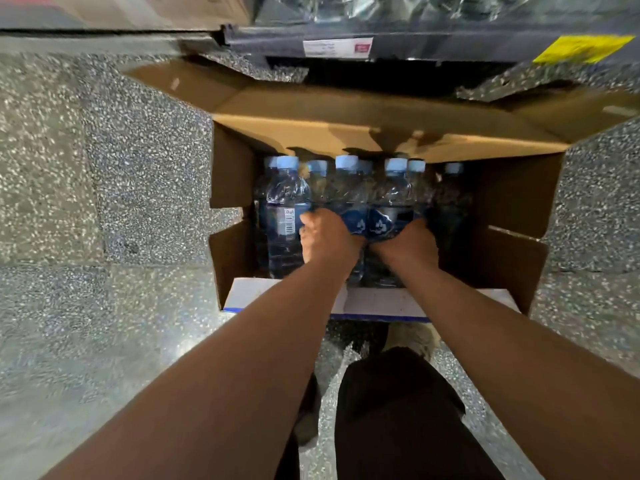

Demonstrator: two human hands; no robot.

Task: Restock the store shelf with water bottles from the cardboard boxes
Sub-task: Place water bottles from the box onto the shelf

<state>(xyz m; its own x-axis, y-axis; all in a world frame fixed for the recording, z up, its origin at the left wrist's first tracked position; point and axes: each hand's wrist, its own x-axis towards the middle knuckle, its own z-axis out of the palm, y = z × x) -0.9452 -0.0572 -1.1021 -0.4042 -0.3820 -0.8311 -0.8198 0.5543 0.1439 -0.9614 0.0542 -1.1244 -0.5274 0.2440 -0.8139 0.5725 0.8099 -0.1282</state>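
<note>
Head view: an open cardboard box (512, 258) sits on the speckled floor (138, 168) before the shelf edge (415, 46), with water bottles (287, 202) standing upright inside (pale blue caps up). The left hand (329, 237) has its fingers clamped round a blue-labelled bottle (355, 220); the right hand (408, 242) grips the neighbouring bottle (382, 220).

Both hands (329, 234) (411, 240) around bottles (288, 197) in cardboard box (311, 133)
</note>
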